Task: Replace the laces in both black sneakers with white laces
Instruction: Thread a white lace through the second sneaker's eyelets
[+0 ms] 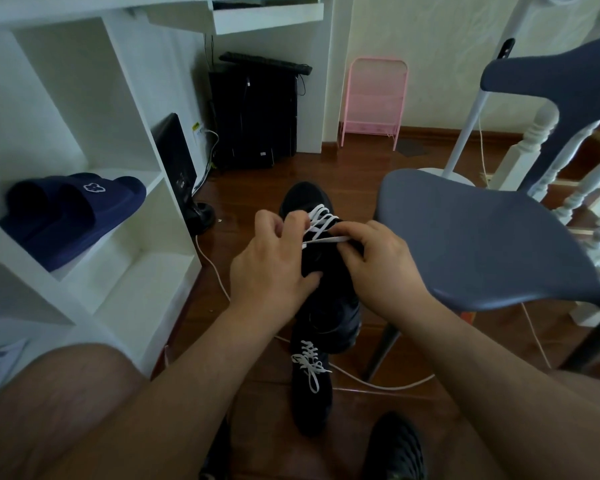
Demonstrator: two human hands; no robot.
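The near sneaker (pixel 310 386), on the floor just this side of the held sneaker (pixel 321 271), already wears a white lace (pixel 309 362), seemingly finished. The held one, just left of the grey chair (pixel 482 237), has white lace (pixel 321 216) crossing its front eyelets; the upper rows look unfinished. The left hand (pixel 274 265) pinches one strand; the right hand (pixel 378 258) pinches the other, both closed.

Both forearms extended, left hand (pixel 274 268) and right hand (pixel 378 258) pinched, fingers curled.
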